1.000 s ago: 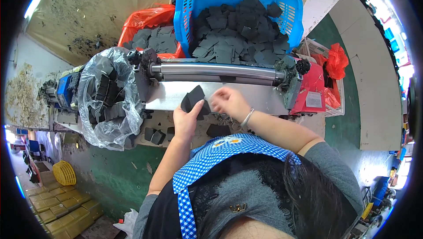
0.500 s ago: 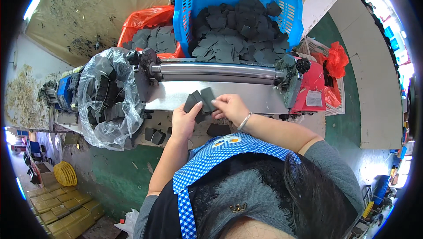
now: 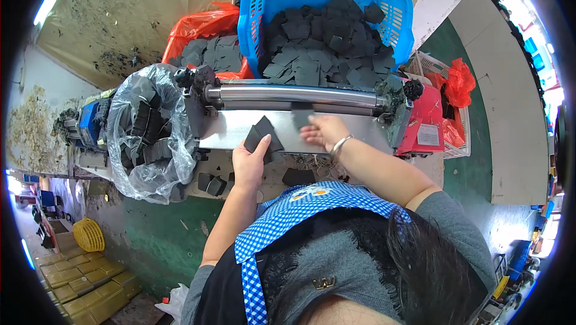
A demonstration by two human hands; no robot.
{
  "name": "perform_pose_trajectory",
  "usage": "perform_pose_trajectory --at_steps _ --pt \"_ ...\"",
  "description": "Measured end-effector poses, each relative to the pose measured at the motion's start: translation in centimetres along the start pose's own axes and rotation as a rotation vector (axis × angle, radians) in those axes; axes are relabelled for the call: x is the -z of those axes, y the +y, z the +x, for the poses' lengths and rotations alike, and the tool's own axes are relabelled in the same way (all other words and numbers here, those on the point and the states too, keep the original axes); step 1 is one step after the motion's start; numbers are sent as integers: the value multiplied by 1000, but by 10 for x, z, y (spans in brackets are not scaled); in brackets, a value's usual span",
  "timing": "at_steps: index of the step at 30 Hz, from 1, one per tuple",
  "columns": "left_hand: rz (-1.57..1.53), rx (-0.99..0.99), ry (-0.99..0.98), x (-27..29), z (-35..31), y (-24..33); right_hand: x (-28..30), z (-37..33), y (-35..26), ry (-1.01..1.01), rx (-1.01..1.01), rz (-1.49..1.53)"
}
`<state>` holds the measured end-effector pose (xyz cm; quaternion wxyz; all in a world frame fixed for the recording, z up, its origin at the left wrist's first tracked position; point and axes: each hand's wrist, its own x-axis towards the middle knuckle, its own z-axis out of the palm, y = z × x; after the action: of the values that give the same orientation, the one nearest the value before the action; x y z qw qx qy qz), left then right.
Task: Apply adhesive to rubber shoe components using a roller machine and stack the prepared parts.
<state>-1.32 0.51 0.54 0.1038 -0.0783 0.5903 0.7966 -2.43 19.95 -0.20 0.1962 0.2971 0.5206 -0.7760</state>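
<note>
Left: clear plastic bag with black pieces. Left hand grips a stack of black sheets, thumb on top, over the metal plate. Right of it, a single black sheet is over the plate, upper end at the steel rollers. Right hand, fingers partly curled, meets its lower right corner; pinch or mere touch: cannot tell.

The person wore a grey ribbed top with short sleeves, black panels and ragged lace edging. A small gold-toned ornament sat on its front. The apron was blue-and-white check, with a matching strap and a white-and-orange motif. A silver bangle ringed the wrist of the right hand.
</note>
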Motion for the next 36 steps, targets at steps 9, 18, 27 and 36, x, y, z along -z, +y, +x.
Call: perform_pose_trajectory --at_steps 9,18,27,36 --pt "-14 60 -35 -3 -3 3 -17 -14 14 -177 225 -337" --pt "-92 80 -7 -2 -7 0 -12 -23 13 -358 -126 -132" --pt "-30 47 -17 0 -20 -4 -33 -51 15 -362 51 -483" --pt "852 53 -53 46 -43 -92 25 -3 -10 245 2 134"
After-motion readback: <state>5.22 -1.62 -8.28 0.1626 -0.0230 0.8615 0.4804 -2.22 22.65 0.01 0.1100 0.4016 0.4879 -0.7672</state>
